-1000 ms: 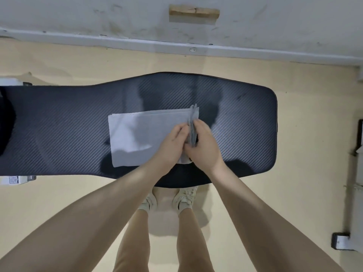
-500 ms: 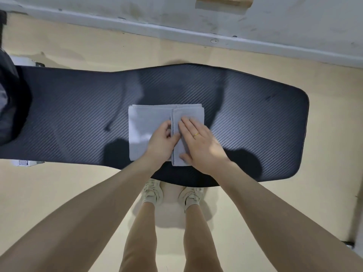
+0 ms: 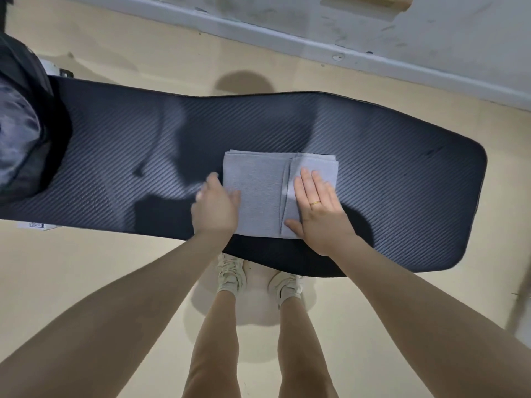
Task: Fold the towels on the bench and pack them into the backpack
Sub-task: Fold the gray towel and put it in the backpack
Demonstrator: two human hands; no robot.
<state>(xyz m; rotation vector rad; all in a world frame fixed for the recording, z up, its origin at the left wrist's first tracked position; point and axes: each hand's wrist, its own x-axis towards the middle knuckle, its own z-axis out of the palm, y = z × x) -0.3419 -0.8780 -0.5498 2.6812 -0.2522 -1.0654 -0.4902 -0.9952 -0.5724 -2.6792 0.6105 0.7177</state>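
A grey towel (image 3: 258,193) lies partly folded on the dark padded bench (image 3: 388,173), its right third laid over the rest. My right hand (image 3: 317,208), with a gold ring, rests flat on that folded flap, fingers spread. My left hand (image 3: 215,205) is blurred at the towel's left edge, its thumb over the cloth and its fingers past the edge; I cannot see whether it grips the edge. A dark backpack (image 3: 20,133) stands at the bench's far left end, cut off by the frame.
The bench runs left to right above a beige floor (image 3: 86,282). My legs and pale shoes (image 3: 230,275) stand just in front of it. A grey wall with a baseboard (image 3: 316,47) runs behind. Bare bench surface lies on both sides of the towel.
The towel's right end has been folded over to the left and pressed flat. My left hand has slid from the fold line to the towel's left edge. The view has shifted left, showing the backpack.
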